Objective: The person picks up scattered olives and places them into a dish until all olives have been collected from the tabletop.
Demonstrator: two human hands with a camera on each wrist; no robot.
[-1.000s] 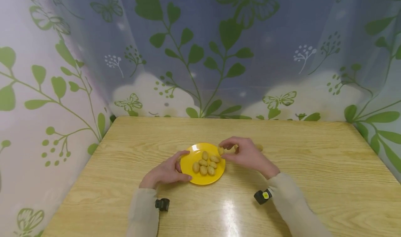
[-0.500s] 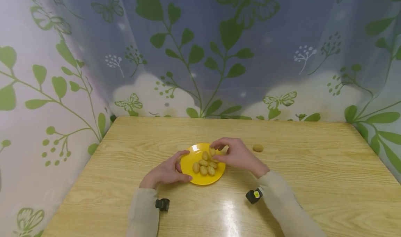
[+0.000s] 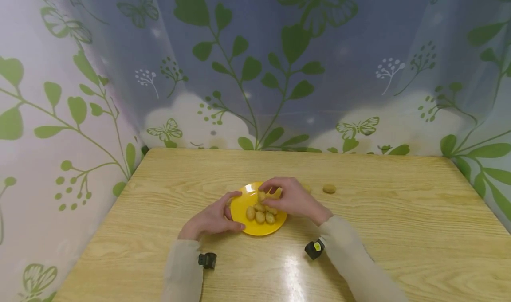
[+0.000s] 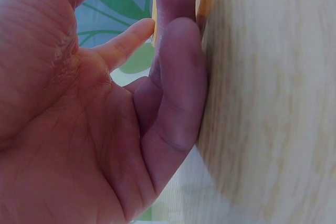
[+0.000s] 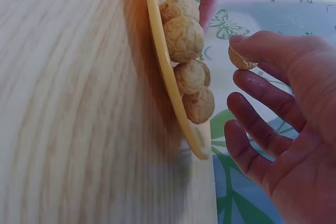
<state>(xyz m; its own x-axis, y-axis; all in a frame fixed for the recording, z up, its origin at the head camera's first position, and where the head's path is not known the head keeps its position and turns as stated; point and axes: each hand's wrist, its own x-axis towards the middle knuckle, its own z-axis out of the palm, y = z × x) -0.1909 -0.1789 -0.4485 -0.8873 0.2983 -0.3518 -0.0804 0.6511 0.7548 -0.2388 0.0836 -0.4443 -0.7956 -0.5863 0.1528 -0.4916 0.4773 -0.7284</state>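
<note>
On the table lies a yellow plate (image 3: pixel 244 224) bearing several tan, wrinkled walnuts (image 3: pixel 260 217). My left hand (image 3: pixel 211 216) grips the plate's left edge, thumb at the front and fingers around the side; the left wrist view shows its curled fingers low beside the tabletop. Over the plate's right half, my right hand (image 3: pixel 293 198) pinches one walnut (image 5: pixel 242 60) between thumb and index finger. In the right wrist view that walnut is held apart from the ones on the plate, and the other fingers are loosely bent. This hand covers some of the plate's walnuts in the head view.
A loose walnut (image 3: pixel 329 188) lies on the wooden table (image 3: pixel 379 213) right of the plate. Another walnut (image 3: pixel 306 187) shows partly behind my right hand. A patterned curtain (image 3: pixel 255 93) hangs along the table's back and left side.
My right hand has moved left over the plate, carrying the pinched walnut from the right rim toward the upper middle. My left hand and the plate have stayed put.
</note>
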